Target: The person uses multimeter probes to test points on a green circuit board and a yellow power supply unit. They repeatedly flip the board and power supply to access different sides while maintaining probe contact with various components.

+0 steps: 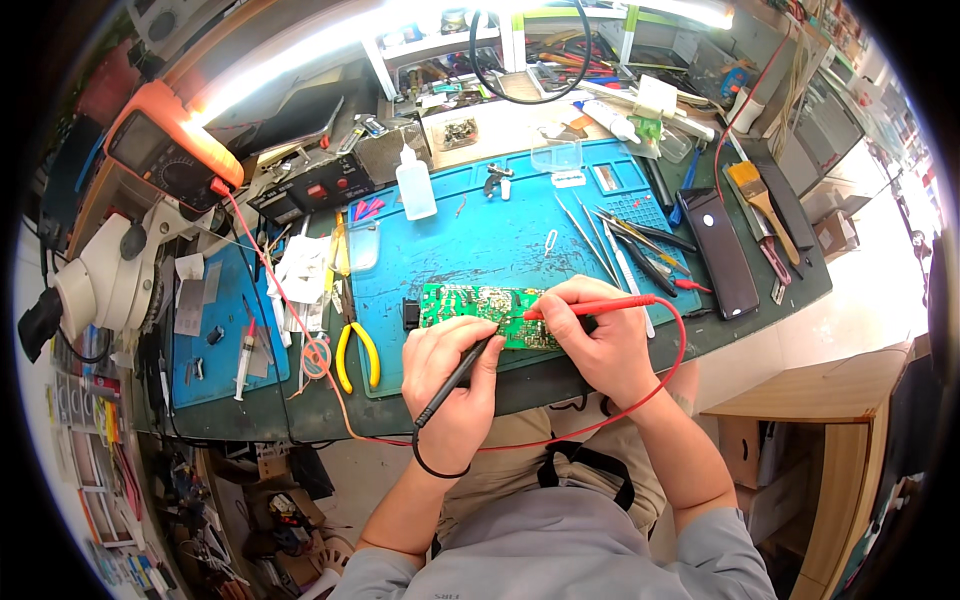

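One green circuit board (pixel 485 301) is lying on the blue work mat (pixel 500 235) atop the surface (pixel 225 422). Over it, my left grip (pixel 447 375) is clasping a black test probe (pixel 450 388); my right grip (pixel 605 345) is pinching a red test probe (pixel 600 304). Leftward, yellow-handled pliers (pixel 353 324) are resting near an orange multimeter's red lead (pixel 276 286).
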Motion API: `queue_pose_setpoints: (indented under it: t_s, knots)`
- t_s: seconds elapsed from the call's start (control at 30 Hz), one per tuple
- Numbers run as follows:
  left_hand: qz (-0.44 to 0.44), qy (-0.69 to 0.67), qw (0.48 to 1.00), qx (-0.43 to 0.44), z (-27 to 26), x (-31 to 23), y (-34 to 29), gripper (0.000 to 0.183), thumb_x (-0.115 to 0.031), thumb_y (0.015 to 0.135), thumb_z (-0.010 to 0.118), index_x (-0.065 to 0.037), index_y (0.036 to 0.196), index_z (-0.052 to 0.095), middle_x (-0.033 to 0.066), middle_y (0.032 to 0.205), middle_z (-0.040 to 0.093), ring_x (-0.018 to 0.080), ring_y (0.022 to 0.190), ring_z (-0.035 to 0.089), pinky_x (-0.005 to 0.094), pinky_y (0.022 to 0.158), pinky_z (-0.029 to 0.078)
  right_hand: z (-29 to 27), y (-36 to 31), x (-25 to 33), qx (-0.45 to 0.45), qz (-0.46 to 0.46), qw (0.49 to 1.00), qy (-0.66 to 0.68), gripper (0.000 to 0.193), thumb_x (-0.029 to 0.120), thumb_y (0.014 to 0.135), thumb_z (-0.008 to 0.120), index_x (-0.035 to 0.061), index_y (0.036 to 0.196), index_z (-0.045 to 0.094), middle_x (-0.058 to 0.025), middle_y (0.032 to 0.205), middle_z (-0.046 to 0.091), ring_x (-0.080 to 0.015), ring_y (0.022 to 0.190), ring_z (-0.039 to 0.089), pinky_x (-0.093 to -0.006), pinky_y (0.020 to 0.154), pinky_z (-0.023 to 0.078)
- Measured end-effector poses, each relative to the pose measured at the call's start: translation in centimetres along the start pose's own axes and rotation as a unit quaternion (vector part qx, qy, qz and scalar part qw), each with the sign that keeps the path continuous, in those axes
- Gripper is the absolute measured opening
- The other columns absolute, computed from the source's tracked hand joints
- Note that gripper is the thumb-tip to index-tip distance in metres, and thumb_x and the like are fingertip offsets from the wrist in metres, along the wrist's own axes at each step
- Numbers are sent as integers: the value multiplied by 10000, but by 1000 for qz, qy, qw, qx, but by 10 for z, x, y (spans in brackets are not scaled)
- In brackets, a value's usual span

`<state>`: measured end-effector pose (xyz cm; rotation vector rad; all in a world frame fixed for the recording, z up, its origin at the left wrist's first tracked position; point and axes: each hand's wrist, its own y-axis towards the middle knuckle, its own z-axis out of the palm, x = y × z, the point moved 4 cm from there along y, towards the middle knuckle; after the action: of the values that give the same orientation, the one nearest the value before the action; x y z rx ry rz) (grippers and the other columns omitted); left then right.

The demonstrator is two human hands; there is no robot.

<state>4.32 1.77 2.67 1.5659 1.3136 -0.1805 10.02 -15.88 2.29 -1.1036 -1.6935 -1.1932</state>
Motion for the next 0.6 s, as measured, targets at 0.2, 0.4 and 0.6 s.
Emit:
queue_pose_setpoints:
  t_s: [0.2, 0.4, 0.6]
  knots:
    - [-5, -8, 1000, 0, -3, 0, 1, 142, -40, 860, 807, -35, 982, 734, 98, 994, 737, 256, 935, 659, 359, 835, 517, 2, 1, -1, -9, -45, 999, -22, 120, 117, 956, 705, 12, 911, 742, -59, 789, 672, -124, 628, 579, -291, 561, 445]
    - [24, -19, 999, -10, -1, 0, 1, 177, -50, 840, 806, -74, 992, 719, 68, 999, 731, 278, 899, 646, 385, 806, 476, 1, 0, 4, -26, -60, 998, -15, 99, 73, 953, 691, 34, 882, 748, -60, 759, 667, -139, 640, 595, -294, 570, 450]
    - [10, -9, 1000, -9, -6, 0, 1, 150, -62, 855, 813, -62, 987, 742, 83, 985, 741, 270, 902, 651, 369, 815, 513, 3, 1, 7, -2, -42, 999, -31, 125, 66, 972, 676, 2, 876, 724, -55, 784, 694, -118, 704, 594, -277, 632, 451]
